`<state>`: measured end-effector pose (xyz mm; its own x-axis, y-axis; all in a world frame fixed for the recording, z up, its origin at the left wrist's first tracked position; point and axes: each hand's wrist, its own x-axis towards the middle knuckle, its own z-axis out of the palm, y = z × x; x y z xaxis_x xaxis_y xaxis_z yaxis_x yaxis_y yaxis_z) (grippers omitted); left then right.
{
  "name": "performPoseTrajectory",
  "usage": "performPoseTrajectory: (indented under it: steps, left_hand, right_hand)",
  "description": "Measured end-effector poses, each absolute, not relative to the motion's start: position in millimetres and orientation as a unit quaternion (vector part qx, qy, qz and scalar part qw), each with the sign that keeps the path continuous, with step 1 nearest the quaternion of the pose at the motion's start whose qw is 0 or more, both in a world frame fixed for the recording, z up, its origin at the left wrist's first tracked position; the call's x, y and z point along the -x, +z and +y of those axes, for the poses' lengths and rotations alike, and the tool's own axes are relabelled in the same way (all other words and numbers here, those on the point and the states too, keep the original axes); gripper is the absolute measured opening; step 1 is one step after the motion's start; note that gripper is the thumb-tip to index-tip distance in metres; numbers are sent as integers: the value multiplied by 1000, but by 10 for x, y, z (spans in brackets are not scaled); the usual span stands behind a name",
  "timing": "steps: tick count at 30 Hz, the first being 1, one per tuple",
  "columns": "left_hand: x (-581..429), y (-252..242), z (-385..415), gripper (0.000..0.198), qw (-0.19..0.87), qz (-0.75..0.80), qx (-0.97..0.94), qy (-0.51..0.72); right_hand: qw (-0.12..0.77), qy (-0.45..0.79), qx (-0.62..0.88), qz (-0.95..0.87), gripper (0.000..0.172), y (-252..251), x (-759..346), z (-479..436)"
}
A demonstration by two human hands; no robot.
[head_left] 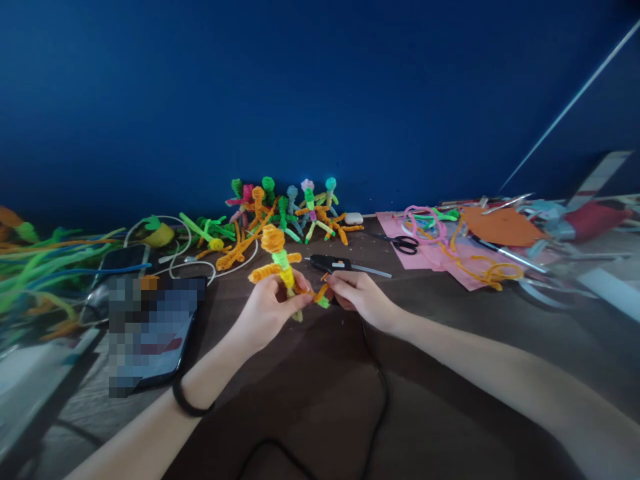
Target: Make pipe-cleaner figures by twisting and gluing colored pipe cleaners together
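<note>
My left hand [273,303] is closed around the lower body of a pipe cleaner figure [284,267] with an orange head and a green and yellow trunk. The figure leans slightly, its head up and one pale leg hanging below my fingers. An orange pipe cleaner [321,293] with a green tip runs from the figure toward my right hand [357,297], which pinches its end between thumb and fingers. Just behind my hands lies a black glue gun [330,263] with a clear glue stick in its back.
Several finished pipe cleaner figures [283,210] stand against the blue wall. Black-handled scissors [406,245] lie by pink paper [460,263] at right. A phone [165,333] and loose pipe cleaners [30,287] are at left. A black cord [384,393] crosses the table in front.
</note>
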<state>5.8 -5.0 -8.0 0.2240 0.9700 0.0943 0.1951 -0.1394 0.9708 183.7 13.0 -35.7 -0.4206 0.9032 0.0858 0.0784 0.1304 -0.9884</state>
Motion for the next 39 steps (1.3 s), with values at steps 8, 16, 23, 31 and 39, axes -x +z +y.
performPoseTrajectory:
  steps: [8, 16, 23, 31, 39]
  left_hand:
    - [-144, -11, -136, 20, 539, 412, -551, 486]
    - [-126, -23, -98, 10, 362, 516, -621, 467]
    - [-36, -72, -45, 8, 265, 521, -691, 425]
    - [-56, -17, -66, 14, 423, 471, -646, 427]
    - [-120, -8, -117, 23, 550, 426, -536, 478]
  right_hand:
    - [305, 479, 393, -724, 35, -377, -1763, -18]
    - [251, 461, 348, -777, 29, -245, -1742, -145]
    - [323, 412, 366, -769, 28, -211, -1814, -88]
    - [397, 409, 412, -711, 33, -271, -1831, 30]
    - [355, 501, 380, -692, 36, -387, -1733, -29]
